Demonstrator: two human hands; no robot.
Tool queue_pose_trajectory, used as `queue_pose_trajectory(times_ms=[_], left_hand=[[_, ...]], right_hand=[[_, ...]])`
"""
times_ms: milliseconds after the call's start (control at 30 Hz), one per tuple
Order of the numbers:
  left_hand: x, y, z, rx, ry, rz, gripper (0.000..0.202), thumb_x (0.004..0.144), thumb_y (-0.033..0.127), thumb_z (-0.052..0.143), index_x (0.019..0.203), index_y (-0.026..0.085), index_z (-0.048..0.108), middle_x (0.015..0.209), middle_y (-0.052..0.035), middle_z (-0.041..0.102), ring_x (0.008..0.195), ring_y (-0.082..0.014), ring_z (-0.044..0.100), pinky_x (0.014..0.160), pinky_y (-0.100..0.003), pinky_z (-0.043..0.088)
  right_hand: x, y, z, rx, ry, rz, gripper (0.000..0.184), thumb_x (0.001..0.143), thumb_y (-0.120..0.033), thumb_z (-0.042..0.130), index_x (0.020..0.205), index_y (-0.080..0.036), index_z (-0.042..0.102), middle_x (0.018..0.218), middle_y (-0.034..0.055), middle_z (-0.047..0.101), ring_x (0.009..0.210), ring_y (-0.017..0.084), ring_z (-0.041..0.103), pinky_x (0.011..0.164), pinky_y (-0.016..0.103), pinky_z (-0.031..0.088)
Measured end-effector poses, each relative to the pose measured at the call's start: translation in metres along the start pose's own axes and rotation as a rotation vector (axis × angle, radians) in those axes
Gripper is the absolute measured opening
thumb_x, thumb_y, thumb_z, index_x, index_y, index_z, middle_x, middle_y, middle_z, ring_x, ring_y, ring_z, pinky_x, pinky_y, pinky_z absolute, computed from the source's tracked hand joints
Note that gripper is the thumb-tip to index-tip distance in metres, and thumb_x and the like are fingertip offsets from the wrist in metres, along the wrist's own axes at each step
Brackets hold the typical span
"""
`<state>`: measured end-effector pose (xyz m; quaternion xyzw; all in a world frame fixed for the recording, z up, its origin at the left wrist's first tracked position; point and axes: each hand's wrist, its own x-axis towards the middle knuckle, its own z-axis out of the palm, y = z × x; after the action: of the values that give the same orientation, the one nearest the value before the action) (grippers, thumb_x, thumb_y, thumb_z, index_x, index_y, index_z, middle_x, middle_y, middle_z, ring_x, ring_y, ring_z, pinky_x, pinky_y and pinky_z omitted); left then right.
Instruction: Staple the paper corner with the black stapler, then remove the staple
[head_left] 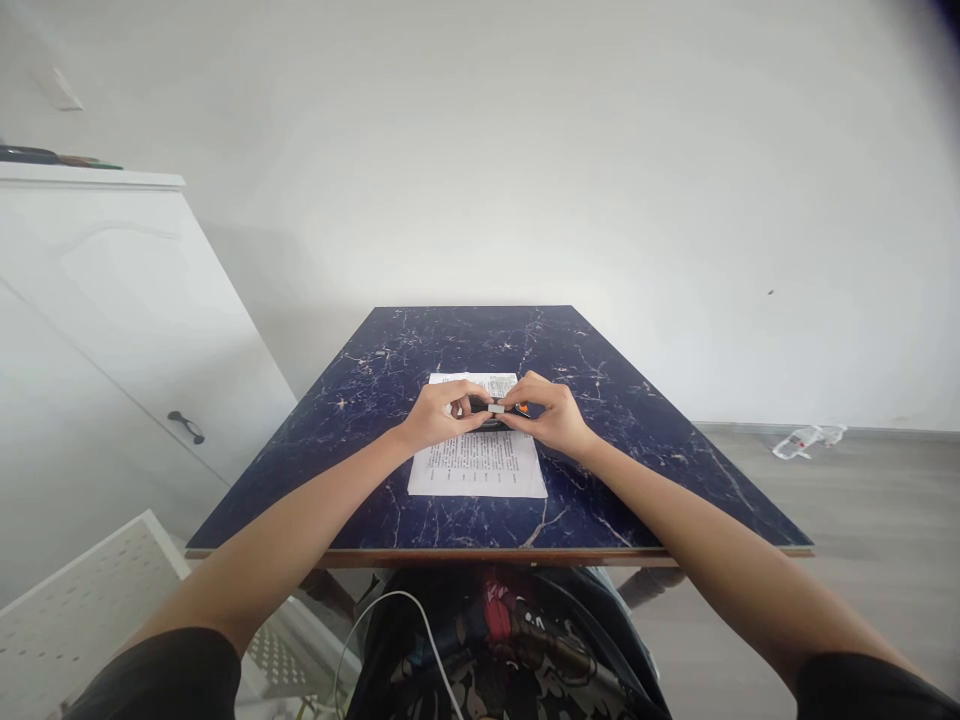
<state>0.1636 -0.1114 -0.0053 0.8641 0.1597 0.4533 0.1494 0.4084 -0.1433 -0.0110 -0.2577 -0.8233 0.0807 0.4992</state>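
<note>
Against a plain pale wall (480, 160) there stands a dark blue table (637, 480) with white veins, and from my place I see two bare hands meeting above a printed sheet (480, 470) on it. The small grey piece (496, 408) is between the fingertips, over the sheet; the left hand (439, 415) and the right hand (560, 415) both hold it in a narrow pinch, one from each side. I judge it is light and rather stiff, maybe a little slippery because it is so small, so its two ends seem the best place to take hold. Just behind and below is a dark object (495, 427), mostly hidden by the fingers. About containers, the white cabinet (105, 300) is closed, so its inside cannot be seen, and whether the transparent plastic item (808, 440) on the floor (750, 480) contains something, I cannot tell
</note>
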Motion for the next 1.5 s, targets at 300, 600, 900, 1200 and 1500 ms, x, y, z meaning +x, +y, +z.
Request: queue_pose_trajectory(times_ms=[300,600,900,1200,1500], left_hand=[[0.002,-0.036,-0.028,0.105,-0.051,-0.167,0.022,0.097,0.041,0.064,0.103,0.023,0.076,0.087,-0.0057,0.076,0.064,-0.0145,0.065,0.062,-0.026,0.051],[-0.031,-0.131,-0.094,0.879,-0.037,-0.883,0.024,0.094,0.032,0.058,0.098,0.017,0.075,0.109,-0.0212,0.072,0.111,-0.0395,0.065,0.093,-0.048,0.051],[-0.036,-0.164,-0.093,0.985,-0.025,-0.893,0.04,0.094,0.027,0.05,0.127,0.013,0.066,0.142,-0.0265,0.055,0.135,-0.0431,0.05,0.109,-0.059,0.043],[-0.03,-0.197,-0.102,0.869,-0.133,-0.92,0.05,0.099,0.031,0.045,0.143,0.014,0.059,0.156,-0.0237,0.05,0.145,-0.0422,0.045,0.116,-0.064,0.036],[-0.03,-0.184,-0.103,0.911,-0.098,-0.848,0.036,0.094,0.015,0.046,0.122,0.018,0.068,0.125,-0.0207,0.066,0.124,-0.0375,0.059,0.101,-0.052,0.05]], right_hand=[[0.001,0.033,-0.027,-0.093,0.016,0.188,0.017,0.089,-0.039,0.077,0.097,-0.025,0.079,0.09,0.0059,0.075,0.082,0.023,0.062,0.072,0.039,0.052],[-0.021,0.122,-0.065,-0.397,-0.071,0.753,0.024,0.072,-0.042,0.079,0.084,-0.021,0.08,0.081,0.0053,0.077,0.079,0.025,0.068,0.078,0.037,0.052],[-0.025,0.126,-0.061,-0.421,-0.047,0.829,0.029,0.072,-0.036,0.08,0.093,-0.019,0.07,0.072,0.0004,0.075,0.067,0.02,0.069,0.071,0.031,0.053],[-0.024,0.124,-0.055,-0.493,-0.164,0.801,0.023,0.082,-0.024,0.068,0.101,-0.02,0.081,0.074,0.0014,0.074,0.075,0.021,0.07,0.074,0.029,0.052],[-0.025,0.132,-0.055,-0.563,-0.147,0.782,0.055,0.082,-0.013,0.063,0.138,-0.013,0.067,0.11,0.0143,0.078,0.106,0.031,0.071,0.1,0.038,0.051]])
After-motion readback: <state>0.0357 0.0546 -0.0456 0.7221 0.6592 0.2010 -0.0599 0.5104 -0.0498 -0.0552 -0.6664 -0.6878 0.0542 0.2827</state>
